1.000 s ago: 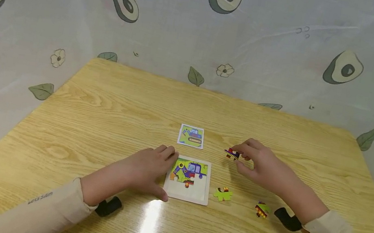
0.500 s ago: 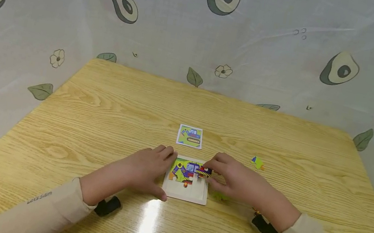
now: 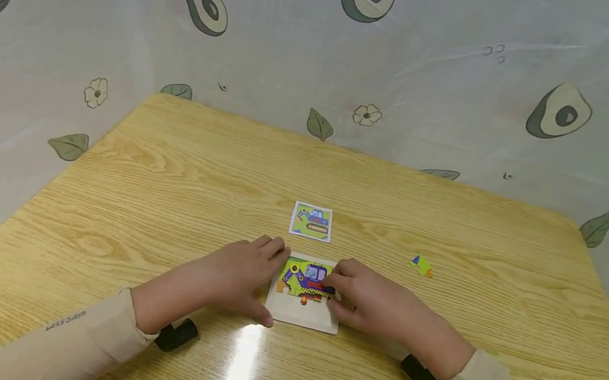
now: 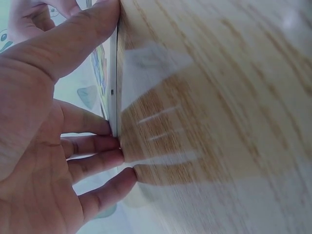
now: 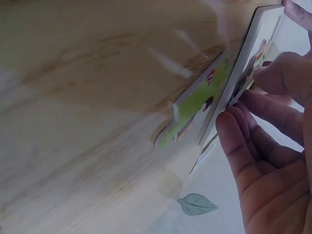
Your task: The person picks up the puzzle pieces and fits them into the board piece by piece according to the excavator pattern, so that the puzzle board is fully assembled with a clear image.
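A square puzzle board (image 3: pixel 300 315) lies on the table, its upper half filled with excavator pieces and its lower part bare. My left hand (image 3: pixel 245 274) rests along the board's left side, fingertips at the upper left edge and thumb at the near corner. In the left wrist view those fingers lie fairly straight against the edge. My right hand (image 3: pixel 371 299) pinches a puzzle piece (image 5: pixel 239 91) at the right side of the picture, mostly hidden by the fingers. A green puzzle piece (image 5: pixel 197 100) lies beside the board in the right wrist view, hidden under the hand from above.
Behind the board lies a small picture card (image 3: pixel 311 221) with the excavator printed on it. A loose green puzzle piece (image 3: pixel 422 265) with blue and orange parts sits to the right. An avocado-patterned sheet (image 3: pixel 276 31) hangs behind the wooden table (image 3: pixel 213 154).
My right hand has carried the striped piece from the right of the card leftward onto the board, uncovering the loose green piece at the right. My left hand has stayed put.
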`<state>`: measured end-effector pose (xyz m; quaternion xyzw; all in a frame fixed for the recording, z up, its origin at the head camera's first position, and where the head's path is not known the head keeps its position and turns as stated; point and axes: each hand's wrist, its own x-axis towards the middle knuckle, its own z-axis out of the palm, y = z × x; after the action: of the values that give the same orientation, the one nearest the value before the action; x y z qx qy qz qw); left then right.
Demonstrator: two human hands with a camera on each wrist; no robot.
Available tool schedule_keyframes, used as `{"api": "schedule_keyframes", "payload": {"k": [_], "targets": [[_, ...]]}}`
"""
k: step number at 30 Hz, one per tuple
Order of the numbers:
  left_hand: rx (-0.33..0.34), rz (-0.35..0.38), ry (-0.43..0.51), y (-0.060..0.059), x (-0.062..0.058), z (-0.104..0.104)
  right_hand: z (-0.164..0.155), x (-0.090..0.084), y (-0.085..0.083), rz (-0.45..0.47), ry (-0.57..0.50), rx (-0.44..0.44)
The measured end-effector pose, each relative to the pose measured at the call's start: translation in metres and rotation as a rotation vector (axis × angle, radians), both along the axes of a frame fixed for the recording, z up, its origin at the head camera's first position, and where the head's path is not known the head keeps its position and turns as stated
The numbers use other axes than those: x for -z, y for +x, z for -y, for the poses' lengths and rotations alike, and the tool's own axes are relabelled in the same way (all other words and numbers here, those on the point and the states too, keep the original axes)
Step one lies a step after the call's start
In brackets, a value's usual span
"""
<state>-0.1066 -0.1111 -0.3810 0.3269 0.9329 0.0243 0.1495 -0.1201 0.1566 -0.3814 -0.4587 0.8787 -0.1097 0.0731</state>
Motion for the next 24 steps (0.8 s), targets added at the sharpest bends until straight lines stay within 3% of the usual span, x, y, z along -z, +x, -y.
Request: {"api": "schedule_keyframes", "payload": {"k": [17, 24], "targets": [[-0.005, 0.005, 0.009, -0.0007, -0.001, -0.0002, 0.0036, -0.0006, 0.0039, -0.13, 0.055, -0.006], [-0.009, 0.006, -0.002, -0.0007, -0.0009, -0.0003, 0.0045, -0.0005, 0.0056, -0.134, 0.051, 0.0]]}}
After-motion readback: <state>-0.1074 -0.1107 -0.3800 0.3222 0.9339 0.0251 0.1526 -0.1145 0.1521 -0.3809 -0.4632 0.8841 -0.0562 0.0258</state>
